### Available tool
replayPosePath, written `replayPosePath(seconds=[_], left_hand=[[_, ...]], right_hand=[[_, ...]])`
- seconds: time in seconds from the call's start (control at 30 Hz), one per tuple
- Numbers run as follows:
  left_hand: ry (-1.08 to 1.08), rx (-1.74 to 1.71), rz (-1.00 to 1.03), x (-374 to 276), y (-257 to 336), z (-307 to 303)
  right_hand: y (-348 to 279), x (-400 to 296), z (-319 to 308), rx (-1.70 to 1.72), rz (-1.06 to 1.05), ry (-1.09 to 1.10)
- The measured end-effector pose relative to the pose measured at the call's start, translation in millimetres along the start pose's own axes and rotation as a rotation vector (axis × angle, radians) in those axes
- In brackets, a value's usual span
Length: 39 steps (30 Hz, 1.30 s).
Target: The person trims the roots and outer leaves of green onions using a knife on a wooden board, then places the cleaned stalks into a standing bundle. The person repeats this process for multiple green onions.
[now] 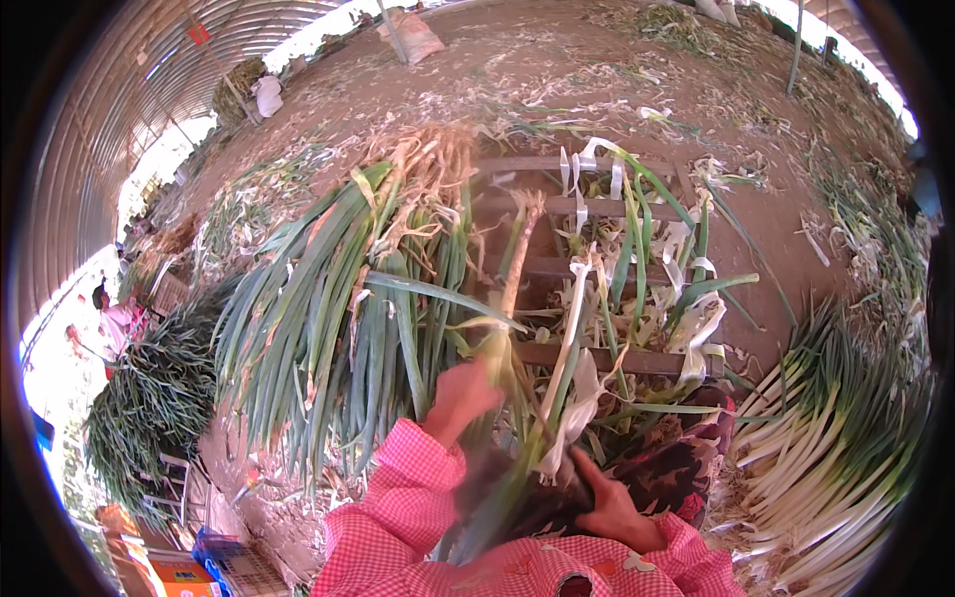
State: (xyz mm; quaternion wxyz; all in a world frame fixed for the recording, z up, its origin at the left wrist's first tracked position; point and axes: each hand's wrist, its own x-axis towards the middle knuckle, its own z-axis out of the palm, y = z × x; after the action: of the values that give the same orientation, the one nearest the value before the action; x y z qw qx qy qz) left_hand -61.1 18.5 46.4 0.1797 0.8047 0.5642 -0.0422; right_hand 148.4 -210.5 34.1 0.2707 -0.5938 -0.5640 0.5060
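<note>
My left hand (462, 395) grips a long green onion (516, 269) near the middle, its root end pointing away from me. Brownish outer skin covers the onion's upper stem, and its blurred green leaves run down towards my lap. Lower and to the right is my right hand (615, 507), over camouflage-patterned trousers (671, 463). A pale strip of peeled skin (571, 433) hangs just above its fingertips; whether they grasp anything is unclear. Directly left of my left hand lies a large heap of unpeeled green onions (321, 313), roots at the far end.
A slatted frame (634, 360) ahead is strewn with peelings (679, 254). Cleaned green onions (813, 448) are piled at right. Another dark green heap (164, 388) stands at left, near a cardboard box (164, 571). A person (116, 321) is beyond it. Sacks (412, 36) rest at the back.
</note>
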Motion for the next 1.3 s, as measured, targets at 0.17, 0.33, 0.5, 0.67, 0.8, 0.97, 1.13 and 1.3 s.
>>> replayPosePath(seconds=[0.17,0.33,0.5,0.67,0.8,0.97,1.13,1.3], left_hand=[[-0.054,-0.005,-0.007,-6,16,-8],[-0.054,-0.037,-0.017,-7,5,0],[-0.047,-0.189,0.01,-12,5,-10],[-0.146,-0.578,0.083,10,-26,13],[-0.214,-0.998,0.112,21,-41,29],[-0.13,-0.951,0.152,20,-34,31],[-0.105,-0.335,-0.015,20,-11,16],[-0.111,-0.225,-0.077,11,-4,6]], right_hand=[[-14,25,-6,-0.062,0.112,-0.032],[1,82,-23,-0.13,0.125,0.119],[-6,150,-62,-0.317,0.033,0.251],[-21,155,-80,-0.231,0.086,0.247],[-4,70,-25,-0.037,0.031,-0.043],[-2,22,-10,0.009,0.082,0.05],[1,19,1,0.013,-0.048,0.008],[-9,32,-15,0.148,0.049,0.051]])
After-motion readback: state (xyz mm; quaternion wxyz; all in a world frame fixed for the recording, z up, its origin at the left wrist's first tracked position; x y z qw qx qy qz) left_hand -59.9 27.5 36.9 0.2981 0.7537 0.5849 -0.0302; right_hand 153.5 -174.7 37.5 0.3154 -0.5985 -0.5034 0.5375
